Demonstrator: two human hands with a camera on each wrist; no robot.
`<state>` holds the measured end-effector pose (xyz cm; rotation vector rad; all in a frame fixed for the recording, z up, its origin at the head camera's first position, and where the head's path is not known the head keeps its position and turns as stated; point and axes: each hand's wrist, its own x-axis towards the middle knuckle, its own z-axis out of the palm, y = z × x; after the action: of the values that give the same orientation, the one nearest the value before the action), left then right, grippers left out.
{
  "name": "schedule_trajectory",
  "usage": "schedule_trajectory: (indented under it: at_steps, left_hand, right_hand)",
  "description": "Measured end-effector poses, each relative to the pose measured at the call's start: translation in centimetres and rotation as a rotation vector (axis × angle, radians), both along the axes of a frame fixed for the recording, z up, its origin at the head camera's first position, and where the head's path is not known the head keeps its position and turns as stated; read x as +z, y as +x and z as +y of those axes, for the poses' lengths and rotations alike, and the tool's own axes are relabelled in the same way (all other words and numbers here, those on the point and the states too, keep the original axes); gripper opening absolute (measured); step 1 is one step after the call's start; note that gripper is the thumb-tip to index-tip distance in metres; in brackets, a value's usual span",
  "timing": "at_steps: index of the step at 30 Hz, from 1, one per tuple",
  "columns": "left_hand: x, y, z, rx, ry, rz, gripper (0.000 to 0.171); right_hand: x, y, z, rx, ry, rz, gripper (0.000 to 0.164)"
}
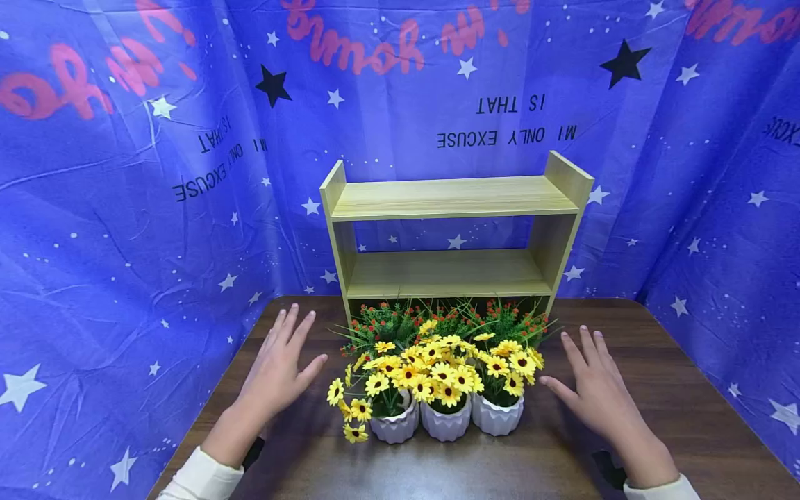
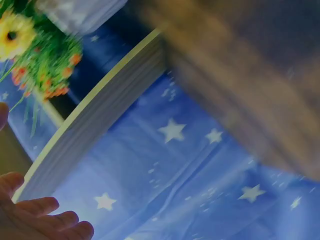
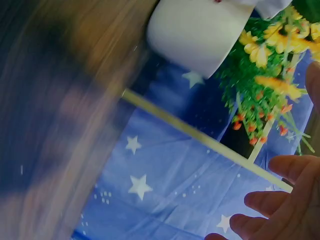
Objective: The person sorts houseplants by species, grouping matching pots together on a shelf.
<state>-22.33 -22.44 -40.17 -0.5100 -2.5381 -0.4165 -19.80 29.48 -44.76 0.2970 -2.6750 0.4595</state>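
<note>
Three white ribbed pots of yellow daisy-like flowers stand in a row at the middle of the table: a left pot (image 1: pixel 395 423), a middle pot (image 1: pixel 446 421) and a right pot (image 1: pixel 498 415). Behind them are green plants with small red blooms (image 1: pixel 381 325), their bases hidden by the yellow flowers. My left hand (image 1: pixel 278 368) is to the left of the flowers, fingers spread and holding nothing. On the other side, my right hand (image 1: pixel 596 389) is spread the same way, apart from the right pot. Both wrist views show bare fingers with nothing in them.
A light wooden two-tier shelf (image 1: pixel 450 198) stands at the back of the dark wooden table (image 1: pixel 300 458), directly behind the plants. Blue star-printed cloth (image 1: pixel 400 104) hangs around the back and both sides.
</note>
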Motion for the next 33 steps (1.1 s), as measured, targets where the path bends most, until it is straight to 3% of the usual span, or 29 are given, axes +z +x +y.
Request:
schedule_trajectory:
  at_steps: [7, 13, 19, 22, 25, 29, 33]
  left_hand:
    - [6.3, -1.4, 1.0, -0.098, 0.091, 0.12, 0.072]
    - [12.4, -4.0, 2.1, -0.162, 0.135, 0.189, 0.071]
    - [16.9, -7.2, 3.3, -0.174, 0.161, 0.225, 0.075]
    - [18.1, -8.7, 3.8, -0.175, 0.181, 0.228, 0.076]
    - [18.6, -10.2, 4.2, -0.163, 0.205, 0.198, 0.077]
    - [18.3, -11.8, 4.5, -0.113, 0.255, 0.127, 0.079]
    - [17.7, -12.7, 4.5, -0.08, 0.309, 0.089, 0.082]
  right_hand:
    - [-0.2, 0.2, -0.9, 0.036, -0.071, 0.016, 0.087]
    - [-1.2, 0.3, -1.6, 0.135, -0.218, 0.046, 0.079]
    - [-1.7, 1.0, -2.3, 0.109, -0.28, -0.029, 0.081]
    - [-1.8, 1.3, -2.6, 0.097, -0.301, -0.05, 0.081]
    - [-1.8, 1.5, -2.8, 0.078, -0.324, -0.078, 0.081]
    - [-1.8, 1.8, -3.0, 0.036, -0.365, -0.119, 0.078]
    - [-2.0, 2.0, -3.4, 0.011, -0.411, -0.175, 0.077]
